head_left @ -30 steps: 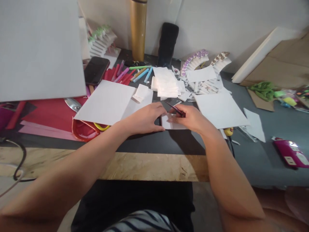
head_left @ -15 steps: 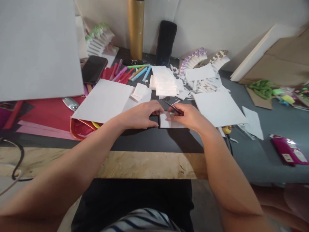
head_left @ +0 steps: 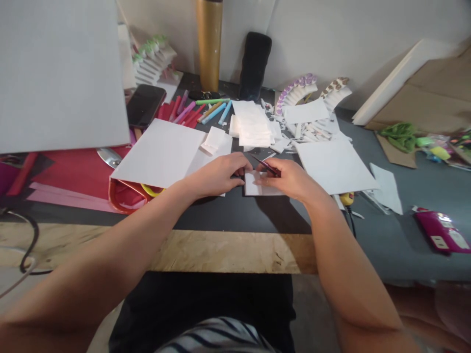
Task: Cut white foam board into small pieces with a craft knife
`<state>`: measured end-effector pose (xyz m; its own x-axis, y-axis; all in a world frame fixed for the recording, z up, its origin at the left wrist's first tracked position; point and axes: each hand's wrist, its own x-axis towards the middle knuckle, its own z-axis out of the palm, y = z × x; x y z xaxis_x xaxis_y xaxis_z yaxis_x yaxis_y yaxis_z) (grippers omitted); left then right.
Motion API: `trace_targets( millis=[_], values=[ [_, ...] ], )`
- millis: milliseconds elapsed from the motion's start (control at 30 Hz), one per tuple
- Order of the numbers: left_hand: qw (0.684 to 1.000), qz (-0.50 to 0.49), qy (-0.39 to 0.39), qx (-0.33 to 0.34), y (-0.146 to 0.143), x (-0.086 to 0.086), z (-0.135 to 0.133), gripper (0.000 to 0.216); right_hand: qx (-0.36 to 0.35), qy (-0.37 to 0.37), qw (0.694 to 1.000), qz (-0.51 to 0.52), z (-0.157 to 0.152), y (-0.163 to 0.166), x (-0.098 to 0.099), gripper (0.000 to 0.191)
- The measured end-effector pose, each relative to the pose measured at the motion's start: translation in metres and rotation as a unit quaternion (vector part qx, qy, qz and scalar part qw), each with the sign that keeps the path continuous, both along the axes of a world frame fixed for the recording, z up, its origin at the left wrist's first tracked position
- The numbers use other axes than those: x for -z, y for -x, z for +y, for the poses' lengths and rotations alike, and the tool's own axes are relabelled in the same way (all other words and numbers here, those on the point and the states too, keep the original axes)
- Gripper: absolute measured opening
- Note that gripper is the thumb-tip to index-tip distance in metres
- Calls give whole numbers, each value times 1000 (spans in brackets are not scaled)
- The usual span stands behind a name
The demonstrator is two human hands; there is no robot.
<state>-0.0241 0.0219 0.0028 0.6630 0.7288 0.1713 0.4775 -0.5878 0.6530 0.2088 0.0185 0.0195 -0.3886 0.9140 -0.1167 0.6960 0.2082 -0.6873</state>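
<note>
Where the view begins at far left, a large grey board stands over red paper sheets, and a black phone lies near coloured marker pens. Next, a large white paper sheet lies flat on the dark desk. Reaching forward from lower left, the left forearm ends in the left hand, palm down, knuckles raised, fingers curled together with the tips pressed at the left edge of a small white paper rectangle. That rectangle lies flat on the desk at centre, between both hands. To its right, the right hand rests with the wrist low, thumb and forefinger pinching a thin dark pen-like tool that slants up and left over the rectangle; whether its tip touches the paper cannot be told. Further right lie another white sheet and, near the edge, a magenta stapler-like object.
</note>
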Motion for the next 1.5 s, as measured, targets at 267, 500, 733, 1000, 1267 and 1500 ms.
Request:
trace_targets(
  millis=[267, 500, 733, 1000, 1267, 1500],
  values=[
    [1000, 3, 6, -6, -2, -1, -1, 27, -3, -7, 1000, -9, 0, 0, 1, 30],
    [1000, 11, -6, 4, 0, -1, -2, 31, -3, 0, 1000, -4, 1, 0, 1, 32],
    [999, -2, -18, 33, 0, -4, -8, 42, -2, 0, 1000, 3, 0, 1, 1, 28],
    [999, -22, -37, 15, -5, 3, -8, 42, -1, 16, 1000, 11, 1, -1, 2, 31],
    [997, -44, -56, 26, -9, 4, -7, 43, -3, 9, 1000, -9, 1, 0, 0, 28],
    [994, -20, -104, 13, -13, 11, -9, 32, 6, 35, 998, 56, 1, -8, -3, 31]
  ],
)
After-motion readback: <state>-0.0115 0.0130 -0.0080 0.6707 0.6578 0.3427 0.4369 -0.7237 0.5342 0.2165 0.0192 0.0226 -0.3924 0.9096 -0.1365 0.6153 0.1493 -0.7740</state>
